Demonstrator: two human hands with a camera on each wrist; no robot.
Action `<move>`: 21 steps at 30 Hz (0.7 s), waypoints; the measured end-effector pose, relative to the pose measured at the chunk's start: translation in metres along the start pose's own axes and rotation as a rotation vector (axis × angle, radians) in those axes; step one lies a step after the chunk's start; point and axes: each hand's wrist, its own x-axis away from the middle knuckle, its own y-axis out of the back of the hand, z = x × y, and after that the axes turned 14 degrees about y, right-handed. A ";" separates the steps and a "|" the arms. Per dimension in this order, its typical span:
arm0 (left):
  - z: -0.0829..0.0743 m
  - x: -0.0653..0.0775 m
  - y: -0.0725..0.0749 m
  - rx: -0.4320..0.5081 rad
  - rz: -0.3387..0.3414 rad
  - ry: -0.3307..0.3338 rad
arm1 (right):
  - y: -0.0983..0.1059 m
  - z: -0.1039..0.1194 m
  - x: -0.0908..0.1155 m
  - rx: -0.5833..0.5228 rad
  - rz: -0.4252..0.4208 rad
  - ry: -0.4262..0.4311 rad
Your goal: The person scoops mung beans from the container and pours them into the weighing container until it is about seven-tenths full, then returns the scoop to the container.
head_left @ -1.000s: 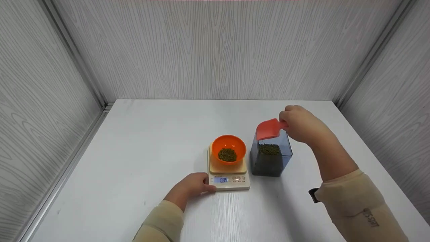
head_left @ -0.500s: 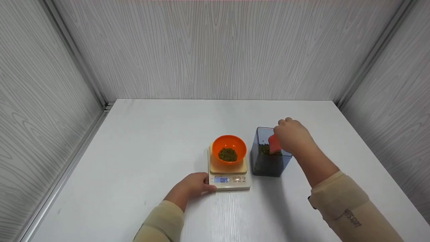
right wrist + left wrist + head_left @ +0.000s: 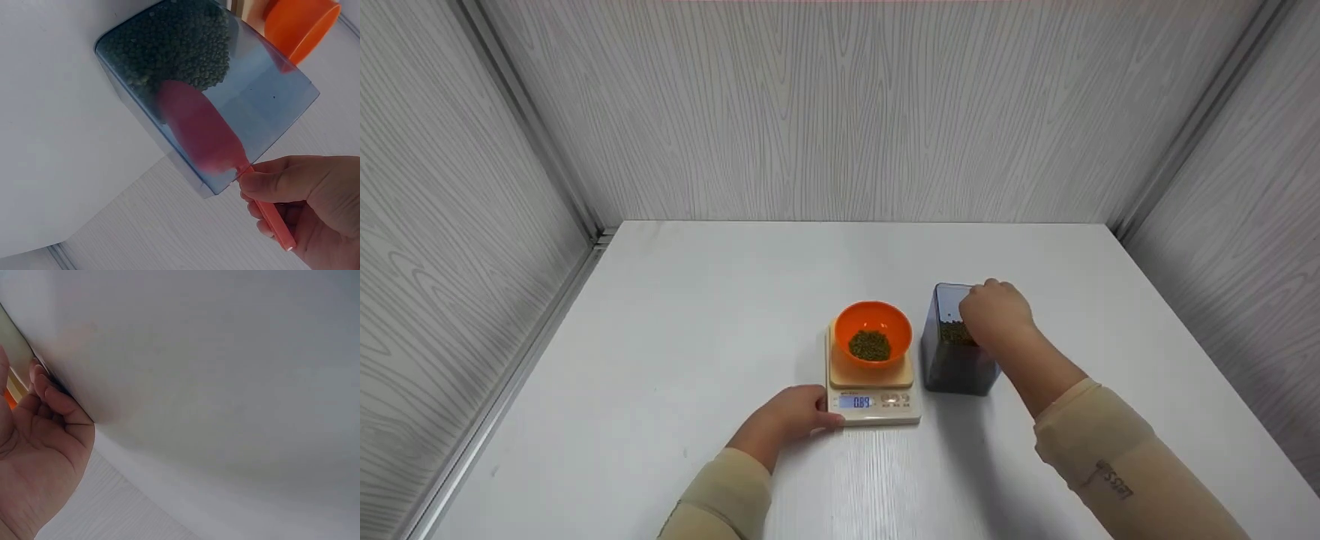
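Note:
In the head view my left hand [image 3: 787, 412] holds the front left corner of a white kitchen scale [image 3: 901, 418], thumb by its front edge. The display reads what looks like 0.89. An orange bowl [image 3: 874, 312] with small green beans [image 3: 870, 346] stands on the scale. My right hand [image 3: 996, 313] is over the clear bluish container [image 3: 952, 375] just right of the scale. The right wrist view shows that hand gripping the handle of a red scoop [image 3: 202, 129], its blade inside the container and its tip at the green beans [image 3: 169, 42].
The white table [image 3: 697, 300] extends on both sides of the scale and container. Grey wood-grain panels close off the back [image 3: 840, 112], the left [image 3: 457, 225] and the right [image 3: 1230, 225].
My right hand has lowered the red scoop from above the container's rim down into it, moving slightly left and toward me. The left hand, scale and bowl look the same.

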 end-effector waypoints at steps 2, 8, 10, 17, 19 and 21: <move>0.000 0.000 0.000 0.009 0.003 0.005 | -0.003 -0.001 -0.002 -0.029 0.031 0.009; 0.000 0.000 0.000 0.026 0.011 0.025 | -0.016 -0.012 -0.006 -0.219 0.049 0.031; 0.000 0.000 0.000 0.026 0.014 0.032 | -0.019 -0.016 -0.007 -0.274 0.044 0.034; 0.000 0.001 0.001 0.015 0.023 0.030 | -0.022 -0.027 -0.007 -0.405 0.015 0.028; 0.000 0.000 0.001 0.011 0.022 0.025 | -0.022 -0.029 -0.007 -0.423 0.009 0.035; -0.001 0.000 0.001 0.010 0.020 0.021 | -0.022 -0.030 -0.007 -0.428 0.006 0.046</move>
